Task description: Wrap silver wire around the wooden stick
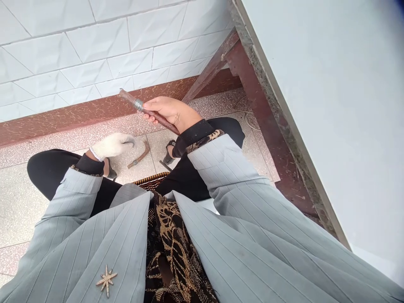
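My bare right hand [166,112] is wrapped round a brown stick [128,97] bound with silvery wire. The stick tilts, its free end pointing up and left beyond my fingers. The wire binding [138,104] sits just past my thumb. My left hand [112,146], in a white knitted glove, is lower and to the left, apart from the stick. Its fingers are curled together, with a greyish patch at the tips; what they hold, if anything, I cannot make out. Beneath, on the floor, lies a bent brown stick [142,155] with a similar wire binding near one end.
A white-topped table [331,105] with a reddish-brown frame [261,113] stands close on my right. Ahead is a white tiled wall [94,46] above a brown skirting [72,110]. A woven edge [148,181] shows between my legs. A thin cable [248,120] lies near the table leg.
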A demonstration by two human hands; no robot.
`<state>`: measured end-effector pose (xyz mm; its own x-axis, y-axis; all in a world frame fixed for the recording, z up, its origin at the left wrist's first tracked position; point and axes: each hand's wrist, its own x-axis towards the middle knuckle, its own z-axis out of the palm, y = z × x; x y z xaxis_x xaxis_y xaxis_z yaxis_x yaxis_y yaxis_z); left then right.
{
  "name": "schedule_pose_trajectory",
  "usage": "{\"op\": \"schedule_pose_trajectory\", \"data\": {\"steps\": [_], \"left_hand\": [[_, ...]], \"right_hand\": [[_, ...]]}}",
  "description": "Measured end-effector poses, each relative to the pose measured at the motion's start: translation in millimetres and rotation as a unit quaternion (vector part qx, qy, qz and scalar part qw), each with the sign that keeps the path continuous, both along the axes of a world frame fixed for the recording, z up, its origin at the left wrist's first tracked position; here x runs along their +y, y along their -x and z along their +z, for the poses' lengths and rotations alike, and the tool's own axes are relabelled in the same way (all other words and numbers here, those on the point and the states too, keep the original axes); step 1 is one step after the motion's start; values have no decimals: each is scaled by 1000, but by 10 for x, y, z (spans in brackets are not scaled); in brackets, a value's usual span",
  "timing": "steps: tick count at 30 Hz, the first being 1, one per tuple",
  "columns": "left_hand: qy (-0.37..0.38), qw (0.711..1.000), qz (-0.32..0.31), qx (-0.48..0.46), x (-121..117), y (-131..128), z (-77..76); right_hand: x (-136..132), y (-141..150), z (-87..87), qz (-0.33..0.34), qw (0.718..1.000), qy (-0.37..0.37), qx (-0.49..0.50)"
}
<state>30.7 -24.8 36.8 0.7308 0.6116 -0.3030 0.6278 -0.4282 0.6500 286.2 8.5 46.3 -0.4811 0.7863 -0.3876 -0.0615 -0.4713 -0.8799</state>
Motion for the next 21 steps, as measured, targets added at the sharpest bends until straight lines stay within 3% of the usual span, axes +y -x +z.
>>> {"op": "schedule_pose_trajectory", "data": {"steps": [4,7,11,21], "left_hand": [[58,992,92,-70,49,43,-171],[100,958,152,-222,51,22,-238],[76,909,174,-370,68,-65,-260],[57,884,218,-410,80,-152,-264]], "right_hand": [[-31,15,22,4,999,21,46],[-42,70,-28,29,996,25,82],[-53,151,-110,79,988,29,131],[-112,288,-215,134,975,25,177]]}}
